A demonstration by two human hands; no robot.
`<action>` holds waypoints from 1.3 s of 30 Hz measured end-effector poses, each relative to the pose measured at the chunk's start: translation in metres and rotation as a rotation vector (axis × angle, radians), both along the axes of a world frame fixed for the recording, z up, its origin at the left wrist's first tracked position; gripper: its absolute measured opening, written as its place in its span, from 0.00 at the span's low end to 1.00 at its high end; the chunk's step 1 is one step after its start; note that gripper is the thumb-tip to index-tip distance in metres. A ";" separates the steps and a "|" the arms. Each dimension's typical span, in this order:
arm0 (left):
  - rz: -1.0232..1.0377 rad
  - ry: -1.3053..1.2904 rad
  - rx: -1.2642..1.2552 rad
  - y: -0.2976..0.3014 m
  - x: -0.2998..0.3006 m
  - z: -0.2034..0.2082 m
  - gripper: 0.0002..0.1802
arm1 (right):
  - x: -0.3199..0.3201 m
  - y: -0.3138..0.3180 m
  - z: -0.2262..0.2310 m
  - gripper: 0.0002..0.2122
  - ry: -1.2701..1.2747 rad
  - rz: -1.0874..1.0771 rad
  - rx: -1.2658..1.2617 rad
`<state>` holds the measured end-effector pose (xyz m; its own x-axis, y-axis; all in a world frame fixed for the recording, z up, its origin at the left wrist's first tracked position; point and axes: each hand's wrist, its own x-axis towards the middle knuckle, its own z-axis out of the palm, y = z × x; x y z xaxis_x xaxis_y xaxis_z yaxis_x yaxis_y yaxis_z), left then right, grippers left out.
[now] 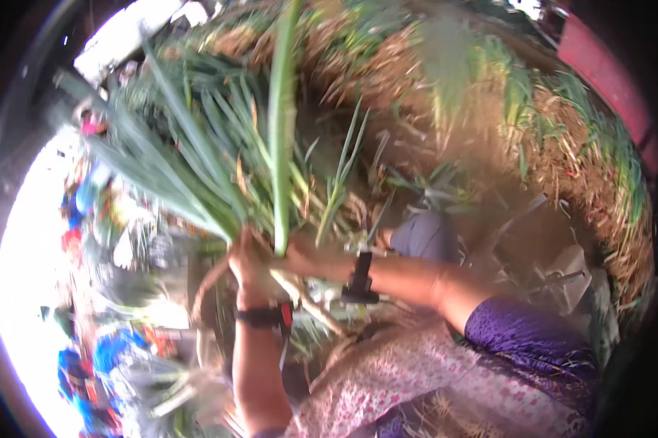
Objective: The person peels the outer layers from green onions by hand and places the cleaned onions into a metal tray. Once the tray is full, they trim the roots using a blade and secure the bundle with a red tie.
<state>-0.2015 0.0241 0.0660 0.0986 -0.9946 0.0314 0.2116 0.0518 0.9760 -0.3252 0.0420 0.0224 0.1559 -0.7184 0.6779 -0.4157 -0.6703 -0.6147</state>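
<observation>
My left hand (249, 255) is closed around the lower ends of a thick bunch of green onions (190, 175), whose long leaves fan up and to the left. Right beside it, my right hand (300, 257) is curled at the base of one broad upright green onion stalk (279, 131). The two hands nearly touch, and motion blur smears the fingers. Pale stem ends (311, 303) stick out below the hands, toward my lap. Each wrist wears a black band.
Piled green onions (482, 80) with dry straw-like leaves curve along the far side and the right. A grey-clad knee (424, 237) shows past my right forearm. Crumpled plastic (566, 277) lies at the right. A red panel (606, 80) stands at upper right. Blurred blue items (117, 347) are at left.
</observation>
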 end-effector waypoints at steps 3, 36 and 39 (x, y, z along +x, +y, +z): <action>-0.002 -0.046 0.145 0.004 0.025 0.003 0.17 | -0.002 0.040 0.053 0.14 -0.110 0.176 0.505; 0.572 0.211 -0.043 0.041 0.377 0.090 0.15 | -0.226 0.187 0.074 0.25 0.617 -0.028 1.348; 0.342 0.251 -0.104 0.035 0.323 0.085 0.20 | -0.207 0.152 0.034 0.31 0.737 -0.014 0.641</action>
